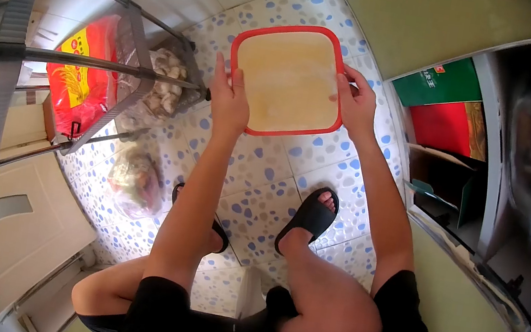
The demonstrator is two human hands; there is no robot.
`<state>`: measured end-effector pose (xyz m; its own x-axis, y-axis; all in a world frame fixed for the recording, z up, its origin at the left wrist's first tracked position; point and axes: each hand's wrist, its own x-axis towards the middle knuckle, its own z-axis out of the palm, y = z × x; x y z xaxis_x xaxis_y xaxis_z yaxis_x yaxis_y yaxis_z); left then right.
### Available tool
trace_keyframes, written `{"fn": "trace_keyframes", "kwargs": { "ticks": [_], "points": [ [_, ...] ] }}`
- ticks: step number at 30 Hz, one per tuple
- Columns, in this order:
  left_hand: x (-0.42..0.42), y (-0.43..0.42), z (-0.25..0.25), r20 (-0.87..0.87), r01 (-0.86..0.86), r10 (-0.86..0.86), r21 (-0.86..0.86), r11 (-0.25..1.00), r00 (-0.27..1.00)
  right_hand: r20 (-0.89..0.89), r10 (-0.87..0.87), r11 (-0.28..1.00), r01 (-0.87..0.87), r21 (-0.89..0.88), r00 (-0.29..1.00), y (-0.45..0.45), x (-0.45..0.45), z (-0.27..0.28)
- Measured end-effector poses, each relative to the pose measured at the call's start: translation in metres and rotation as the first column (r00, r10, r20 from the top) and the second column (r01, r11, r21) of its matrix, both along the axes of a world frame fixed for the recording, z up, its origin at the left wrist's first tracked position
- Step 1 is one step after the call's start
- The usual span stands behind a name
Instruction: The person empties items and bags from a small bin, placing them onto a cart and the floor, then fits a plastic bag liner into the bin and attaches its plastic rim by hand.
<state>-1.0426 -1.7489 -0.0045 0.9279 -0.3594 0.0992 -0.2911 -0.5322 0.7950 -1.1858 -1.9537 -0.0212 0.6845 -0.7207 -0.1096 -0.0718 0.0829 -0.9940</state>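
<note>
A square container with rounded corners and a red rim [287, 81] is held out over the tiled floor, its inside or top a pale yellow. My left hand [230, 96] grips its left side, thumb on the rim and fingers around the outer edge. On the right side, my right hand [356, 101] holds the rim the same way. Both hands are closed on the container, which looks nearly level. The undersides of my fingers are hidden.
At the left stands a metal rack [90, 62] with a red and yellow bag [85, 73] and a bag of pale lumps [167, 84]. A plastic bag [134, 181] lies on the floor. To the right, an open cabinet holds a green box [440, 82] and a red box [444, 126].
</note>
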Motion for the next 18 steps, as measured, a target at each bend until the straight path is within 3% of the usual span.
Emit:
{"fn": "trace_keyframes", "kwargs": {
  "ticks": [2,4,5,10,16,18],
  "points": [
    [-0.002,-0.001,0.005,0.223,0.063,-0.085,0.106,0.992,0.971,-0.030,-0.016,1.000,0.015,-0.014,0.999,0.001,-0.002,0.001],
    [-0.010,-0.009,0.036,0.463,0.157,-0.248,0.226,0.961,0.851,-0.014,-0.021,0.996,0.020,-0.082,1.000,0.002,-0.004,-0.003],
    [-0.007,-0.010,0.040,0.488,0.205,-0.310,0.257,0.944,0.816,-0.006,-0.022,0.993,0.021,-0.114,1.000,0.003,-0.004,-0.005],
    [0.019,-0.021,0.046,0.464,0.442,-0.604,0.416,0.794,0.648,-0.022,-0.018,0.994,0.016,-0.112,1.000,0.012,-0.017,-0.004],
    [0.028,-0.032,0.039,0.449,0.398,-0.599,0.467,0.790,0.663,-0.046,-0.073,0.975,0.061,-0.214,0.996,0.018,-0.029,-0.002],
    [0.026,-0.030,0.030,0.396,0.471,-0.607,0.392,0.790,0.689,-0.044,-0.068,0.975,0.057,-0.217,0.997,0.017,-0.031,0.000]
  ]
}}
